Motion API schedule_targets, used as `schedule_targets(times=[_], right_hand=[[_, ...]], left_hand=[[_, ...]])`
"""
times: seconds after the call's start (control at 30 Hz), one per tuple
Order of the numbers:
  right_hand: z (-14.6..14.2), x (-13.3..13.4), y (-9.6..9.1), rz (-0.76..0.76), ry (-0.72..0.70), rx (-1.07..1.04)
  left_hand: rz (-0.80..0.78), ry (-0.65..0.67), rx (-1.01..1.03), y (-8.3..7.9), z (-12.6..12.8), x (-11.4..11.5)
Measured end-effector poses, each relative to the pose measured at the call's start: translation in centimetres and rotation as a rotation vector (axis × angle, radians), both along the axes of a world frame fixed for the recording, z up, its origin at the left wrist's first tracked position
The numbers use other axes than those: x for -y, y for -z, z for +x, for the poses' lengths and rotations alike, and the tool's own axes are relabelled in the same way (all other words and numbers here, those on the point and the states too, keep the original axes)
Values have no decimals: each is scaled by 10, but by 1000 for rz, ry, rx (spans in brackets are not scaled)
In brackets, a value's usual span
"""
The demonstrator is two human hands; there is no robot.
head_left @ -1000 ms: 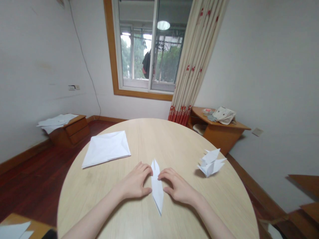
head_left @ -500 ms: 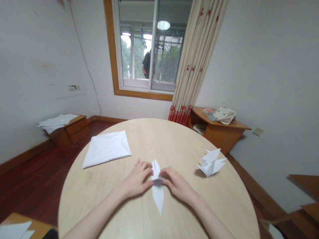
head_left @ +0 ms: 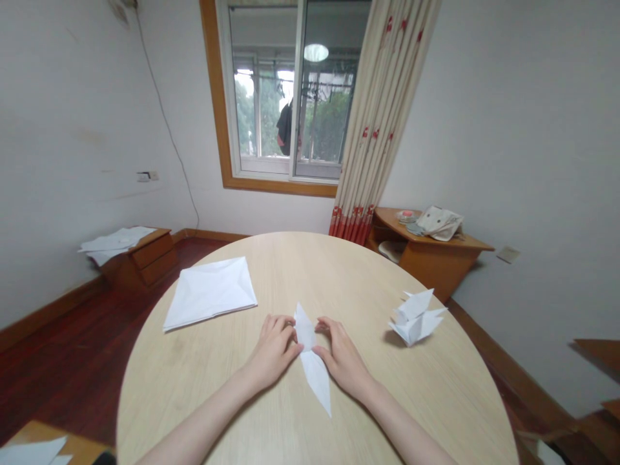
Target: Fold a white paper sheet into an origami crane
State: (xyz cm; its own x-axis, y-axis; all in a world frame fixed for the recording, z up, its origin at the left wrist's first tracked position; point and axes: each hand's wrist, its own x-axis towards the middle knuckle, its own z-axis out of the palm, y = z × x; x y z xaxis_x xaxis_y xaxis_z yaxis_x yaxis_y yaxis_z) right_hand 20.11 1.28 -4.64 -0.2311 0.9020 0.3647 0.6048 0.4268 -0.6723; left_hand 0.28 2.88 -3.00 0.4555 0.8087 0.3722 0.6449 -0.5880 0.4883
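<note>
A narrow piece of folded white paper (head_left: 316,378), pointed at both ends, lies on the round table in front of me. A crease crosses it near the middle. My left hand (head_left: 277,342) pinches its left edge, with the thumb pressed at the crease and the bent fingers beside the upper part. On the other side, my right hand (head_left: 343,354) has its thumb tip at the paper's right edge by the crease. Its index finger is curved and apart from the thumb, with a gap to the upper part.
A stack of white paper sheets (head_left: 210,292) rests at the table's (head_left: 290,258) far left. Folded paper shapes (head_left: 415,318) stand together at the right. Beyond the table are a corner desk (head_left: 436,258) with a bag (head_left: 440,223) and a low drawer cabinet (head_left: 150,258).
The paper's lower point has swung to the right and the upper part now lies flatter. My right fingers have come away from the paper. The view has shifted slightly.
</note>
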Motion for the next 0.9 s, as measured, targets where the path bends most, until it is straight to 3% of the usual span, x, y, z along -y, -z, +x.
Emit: schedule_targets(times=[0.33,0.5,0.73,0.9], right_hand=[[-2,5,-11,61,-57,127],[-2,2,-4,122,-73,274],[-4,1,5,240,-72,408],[-4,0,7,183,-62,390]], left_hand=[[-62,-142,11,4,2,-3],[-6,-225,68,9,3,-5],[95,-173,49,12,4,-5],[179,-143,18,15,6,-4]])
